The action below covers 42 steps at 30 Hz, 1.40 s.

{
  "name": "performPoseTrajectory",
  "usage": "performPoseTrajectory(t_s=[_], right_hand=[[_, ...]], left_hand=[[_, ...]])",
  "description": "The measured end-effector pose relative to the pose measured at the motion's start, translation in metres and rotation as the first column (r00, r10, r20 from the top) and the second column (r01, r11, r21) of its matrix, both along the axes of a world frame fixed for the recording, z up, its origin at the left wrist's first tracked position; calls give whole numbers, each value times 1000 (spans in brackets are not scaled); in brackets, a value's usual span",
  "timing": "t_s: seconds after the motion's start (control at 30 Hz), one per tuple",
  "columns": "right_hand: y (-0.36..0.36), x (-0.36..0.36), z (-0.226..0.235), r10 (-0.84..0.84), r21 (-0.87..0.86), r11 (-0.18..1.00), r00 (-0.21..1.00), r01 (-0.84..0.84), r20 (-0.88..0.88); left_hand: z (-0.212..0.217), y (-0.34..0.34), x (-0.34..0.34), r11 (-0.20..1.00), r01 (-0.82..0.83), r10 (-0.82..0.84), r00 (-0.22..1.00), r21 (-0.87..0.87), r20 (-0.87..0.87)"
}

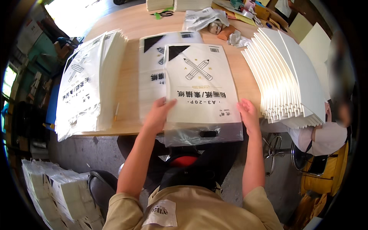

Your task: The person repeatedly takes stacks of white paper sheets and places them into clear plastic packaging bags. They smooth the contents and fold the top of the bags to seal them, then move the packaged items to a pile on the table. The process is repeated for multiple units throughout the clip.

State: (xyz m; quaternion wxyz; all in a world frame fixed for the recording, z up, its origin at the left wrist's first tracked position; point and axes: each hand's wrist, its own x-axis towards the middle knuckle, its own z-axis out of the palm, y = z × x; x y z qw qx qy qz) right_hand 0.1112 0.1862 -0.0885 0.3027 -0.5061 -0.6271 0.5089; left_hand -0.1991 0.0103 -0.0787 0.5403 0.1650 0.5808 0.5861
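A clear plastic bag with a pack of white drawing paper (201,85) in it lies in front of me, printed with crossed pencils and a black corner. Its clear flap with an oval handle hole hangs past the table's near edge. My left hand (158,115) grips the left edge, thumb on top. At the right edge my right hand (249,115) holds the same pack, fingers curled against its side. Under it and farther left lies another bagged paper pack (150,76), partly covered.
Bagged packs (82,82) form a stack on the left, beside a thin pencil-like stick (116,112). Fanned white paper stacks (274,76) stand at right. Scissors (165,13) and crumpled plastic (203,19) lie at the back. Another person's sleeve (326,138) shows at right.
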Motion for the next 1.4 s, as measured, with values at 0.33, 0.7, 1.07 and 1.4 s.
performPoseTrajectory(t_s=[0.33,0.7,1.07,1.4], right_hand=[[9,13,-2,101,-148,981,982,-125,-158],[-59,-208,138,309,31,929,729,-367,-610],[-170,-453,92,533,392,720,818,-573,217],[-210,-412,122,573,359,512,622,-780,534]], left_hand=[[31,-5,22,885,89,92,929,457,-359],[176,-149,-118,906,-196,399,689,374,-605],[81,-295,-353,768,-639,54,106,-27,-993],[67,-286,-359,787,-617,225,291,-3,-930]])
